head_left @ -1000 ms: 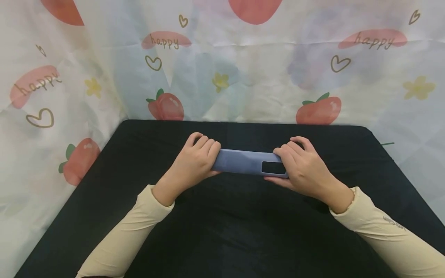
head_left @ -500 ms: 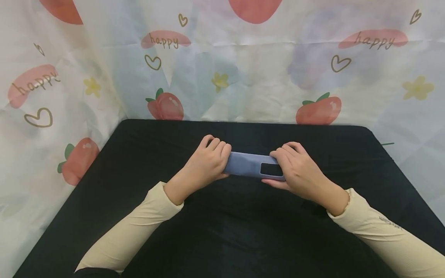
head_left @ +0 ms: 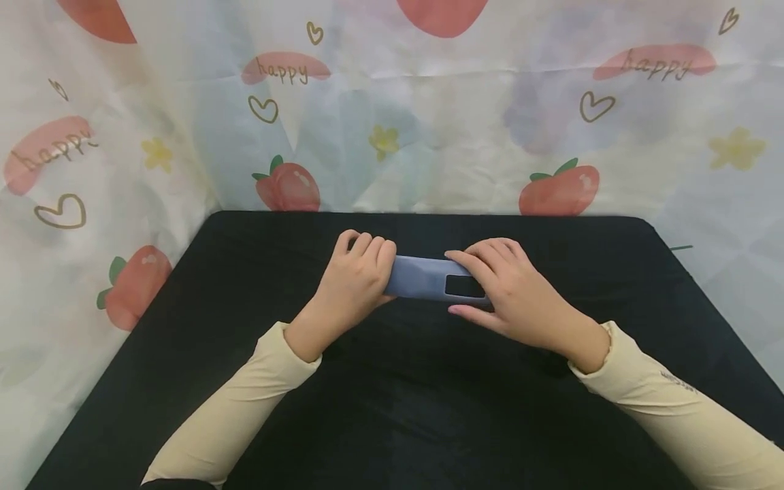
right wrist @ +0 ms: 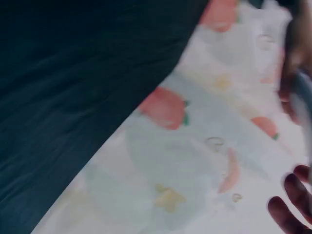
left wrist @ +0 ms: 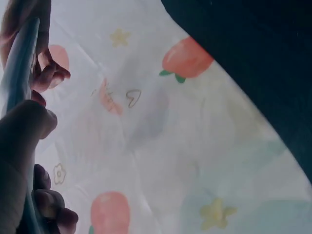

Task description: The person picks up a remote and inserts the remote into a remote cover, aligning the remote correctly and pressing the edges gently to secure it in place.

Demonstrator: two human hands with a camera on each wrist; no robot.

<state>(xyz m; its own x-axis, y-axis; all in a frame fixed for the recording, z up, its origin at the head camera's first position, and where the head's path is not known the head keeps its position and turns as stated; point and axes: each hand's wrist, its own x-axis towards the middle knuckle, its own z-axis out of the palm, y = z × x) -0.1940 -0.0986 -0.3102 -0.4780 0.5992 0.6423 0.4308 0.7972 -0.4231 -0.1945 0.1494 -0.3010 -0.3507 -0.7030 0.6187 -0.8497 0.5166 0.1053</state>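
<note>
A blue-grey phone case [head_left: 416, 279] with a rectangular cut-out near its right end is held above the black table, seen at a slant in the head view. My left hand [head_left: 355, 275] grips its left end, fingers over the top edge and thumb below. In the left wrist view the case [left wrist: 19, 68] is nearly edge-on, with the thumb [left wrist: 36, 119] on the near face. Around the right end stands my right hand [head_left: 514, 292], its fingers extended and its thumb a little apart from the lower edge. The right wrist view shows the right fingers [right wrist: 287, 200] loosely spread beside the case.
A black cloth covers the table [head_left: 392, 408]. Behind it and to the sides hangs a pale curtain [head_left: 441, 136] printed with red fruit, yellow flowers, hearts and the word "happy".
The right hand has shifted left along the case and its fingers have loosened and straightened. The left hand moved right, then slightly back left and up, still gripping the case.
</note>
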